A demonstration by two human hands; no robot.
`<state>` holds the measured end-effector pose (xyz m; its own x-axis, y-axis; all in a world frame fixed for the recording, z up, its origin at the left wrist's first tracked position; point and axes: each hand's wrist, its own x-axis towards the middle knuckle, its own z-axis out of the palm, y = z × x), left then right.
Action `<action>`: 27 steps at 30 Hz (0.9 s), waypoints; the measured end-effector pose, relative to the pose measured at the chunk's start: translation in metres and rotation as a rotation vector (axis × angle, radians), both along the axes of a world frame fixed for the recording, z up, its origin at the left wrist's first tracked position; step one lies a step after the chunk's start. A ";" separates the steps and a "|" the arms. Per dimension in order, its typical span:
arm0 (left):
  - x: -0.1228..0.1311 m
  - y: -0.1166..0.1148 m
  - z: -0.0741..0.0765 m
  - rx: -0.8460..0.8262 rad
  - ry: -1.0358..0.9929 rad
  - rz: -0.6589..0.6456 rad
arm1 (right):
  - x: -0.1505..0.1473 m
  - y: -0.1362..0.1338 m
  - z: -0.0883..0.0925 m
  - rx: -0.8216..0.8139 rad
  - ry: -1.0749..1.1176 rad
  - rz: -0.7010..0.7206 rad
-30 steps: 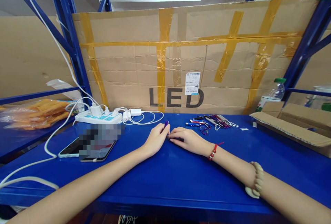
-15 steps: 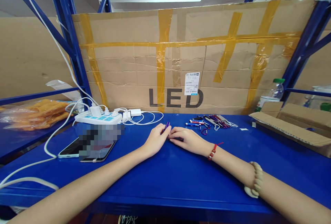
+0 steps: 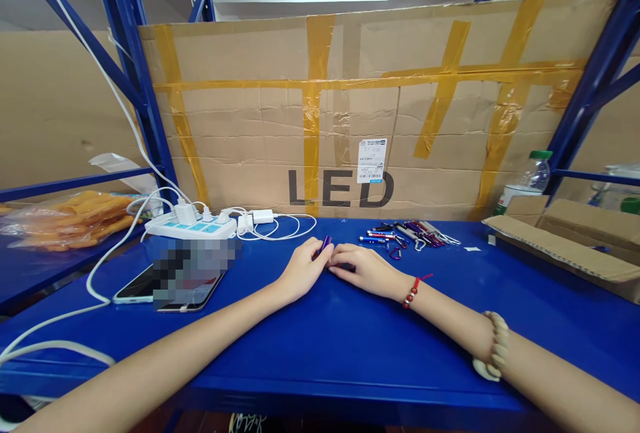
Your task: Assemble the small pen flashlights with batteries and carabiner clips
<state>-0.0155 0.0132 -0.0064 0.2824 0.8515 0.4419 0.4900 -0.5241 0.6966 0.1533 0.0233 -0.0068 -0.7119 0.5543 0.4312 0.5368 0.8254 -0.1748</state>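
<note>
My left hand (image 3: 303, 269) is closed around a small purple metallic tube (image 3: 326, 243), whose upper end sticks out above the thumb. My right hand (image 3: 369, 270) meets it from the other side, fingertips bent and pinched together against the left fingers. What the right fingertips grip, if anything, is hidden. Behind the right hand lies a pile of slim metallic tubes (image 3: 413, 234) in blue, purple, red, silver and black, some with small carabiner clips (image 3: 395, 253).
Two phones (image 3: 193, 293), partly blurred out, lie at left before a white power strip (image 3: 220, 229) with cables. An open cardboard box (image 3: 565, 239) and a green-capped bottle (image 3: 531, 176) stand at right. A taped cardboard sheet (image 3: 240, 133) closes off the back of the blue shelf (image 3: 350, 346).
Both hands stay together in nearly the same place. The purple tube leans slightly more to the right, and a little more of it shows.
</note>
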 end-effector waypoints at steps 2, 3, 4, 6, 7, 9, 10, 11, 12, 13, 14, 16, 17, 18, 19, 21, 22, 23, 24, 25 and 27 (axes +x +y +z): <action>0.000 0.000 0.000 0.003 0.002 -0.003 | 0.000 0.000 0.000 -0.003 0.000 -0.002; 0.000 0.000 0.000 0.004 0.003 -0.004 | 0.000 0.000 0.000 -0.004 -0.002 -0.002; 0.000 0.000 0.000 0.004 0.006 -0.003 | 0.000 0.000 0.000 -0.004 -0.004 -0.001; 0.000 -0.001 0.001 0.003 0.012 0.001 | 0.000 0.000 0.000 0.000 -0.006 0.003; 0.000 -0.001 0.001 0.004 0.015 0.003 | 0.000 0.000 0.000 0.003 -0.004 0.004; 0.000 -0.002 0.002 0.004 0.016 0.009 | 0.001 0.000 -0.001 0.004 0.002 0.007; 0.000 -0.001 0.002 0.007 0.014 0.012 | 0.001 0.000 -0.001 0.004 0.007 0.008; 0.000 -0.001 0.001 0.011 0.014 0.014 | 0.001 0.000 -0.001 0.005 0.012 0.010; 0.000 0.000 0.001 0.018 0.014 0.015 | 0.001 0.000 -0.001 0.007 0.017 0.012; 0.000 0.000 0.000 0.026 0.013 0.014 | 0.000 0.000 -0.001 0.009 0.021 0.013; 0.000 0.001 -0.001 0.034 0.013 0.010 | 0.000 0.000 -0.001 0.011 0.024 0.014; -0.001 0.003 -0.003 0.039 0.010 0.000 | 0.000 -0.001 0.000 0.012 0.029 0.008; -0.001 0.004 -0.003 0.039 0.010 -0.006 | 0.000 -0.001 0.000 0.012 0.030 0.000; -0.001 0.004 -0.004 0.040 0.009 -0.011 | 0.000 -0.001 0.000 0.013 0.030 -0.011; -0.001 0.004 -0.004 0.043 0.006 -0.016 | 0.000 -0.001 -0.001 0.016 0.030 -0.023; -0.001 0.004 -0.003 0.053 -0.014 -0.020 | 0.001 -0.001 -0.001 0.022 0.038 -0.049; -0.001 0.003 -0.002 0.055 -0.027 -0.018 | 0.001 0.000 -0.002 0.021 0.049 -0.060; -0.002 0.003 -0.001 0.053 -0.039 -0.012 | 0.001 0.000 -0.003 0.016 0.064 -0.070; -0.002 0.002 0.000 0.046 -0.049 -0.003 | 0.001 0.001 -0.003 0.007 0.085 -0.082; -0.003 0.002 0.001 0.038 -0.055 0.008 | 0.001 0.001 -0.003 -0.003 0.110 -0.092; -0.004 0.003 0.000 0.023 -0.063 0.027 | 0.000 0.002 -0.002 -0.019 0.185 -0.107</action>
